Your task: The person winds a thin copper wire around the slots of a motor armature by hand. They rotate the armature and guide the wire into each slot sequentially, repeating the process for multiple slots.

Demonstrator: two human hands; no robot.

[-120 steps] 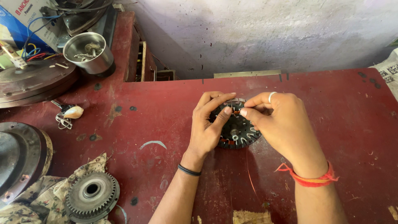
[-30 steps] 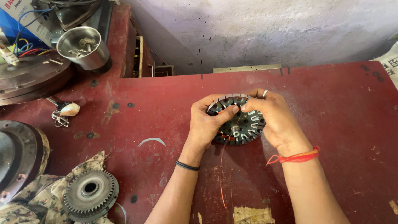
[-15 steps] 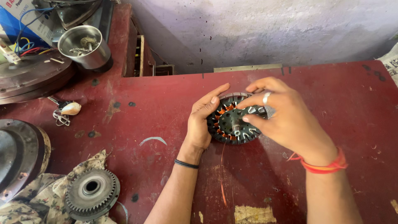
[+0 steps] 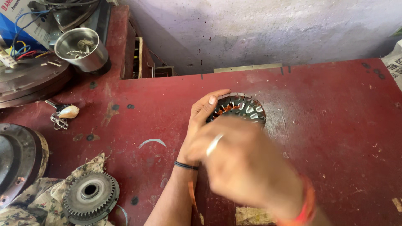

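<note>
— What are you working on, and where?

— You are standing over a worn red table [image 4: 335,125] that is butting against a stained grey wall [image 4: 259,29]. Near the middle of it a round motor stator [image 4: 239,108] is lying flat, its steel teeth and copper windings showing.

— What is your left hand doing?

— Your left hand [image 4: 202,121] is resting against the stator's left edge, fingers stretched out and loosely open, touching the rim rather than closing round it.

— And the right one?

— Your right hand [image 4: 243,161] is sweeping across the near side of the stator as a blur, a ring showing on one finger. Whether it is gripping anything, you cannot tell.

— What is lying around that?

— At the near left a toothed gear [image 4: 90,192] is sitting on a patterned cloth [image 4: 37,201], with a dark metal disc [image 4: 14,161] just beyond it at the left edge. Farther left a small key bunch [image 4: 63,114] is lying on the table, and at the far left a steel cup [image 4: 81,48] is standing beside coloured wires [image 4: 21,48].
</note>
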